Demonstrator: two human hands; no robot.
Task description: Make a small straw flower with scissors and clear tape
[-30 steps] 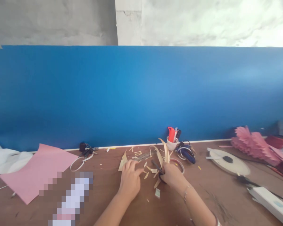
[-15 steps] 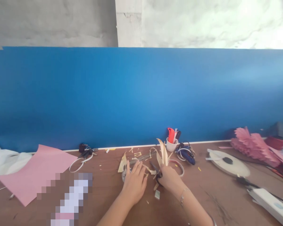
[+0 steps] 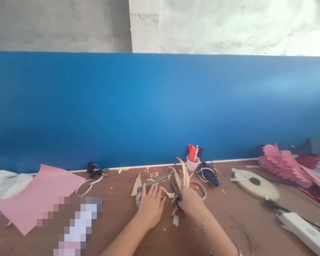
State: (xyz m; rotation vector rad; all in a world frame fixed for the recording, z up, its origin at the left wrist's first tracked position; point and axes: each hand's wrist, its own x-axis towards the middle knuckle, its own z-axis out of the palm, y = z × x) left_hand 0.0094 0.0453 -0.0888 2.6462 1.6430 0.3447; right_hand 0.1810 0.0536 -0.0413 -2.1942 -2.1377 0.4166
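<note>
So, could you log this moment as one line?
left hand: spread beside round object | right hand: holding scissors, dry strips | nearby: white cup, pink paper

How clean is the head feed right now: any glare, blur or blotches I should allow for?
Head view: the wall is washed out at upper right; head view: pale sheen on the blue partition toward the right; head view: coarse pixelation hides a patch at lower left; head view: scissors at the right hand look soft, fine detail lost.
</note>
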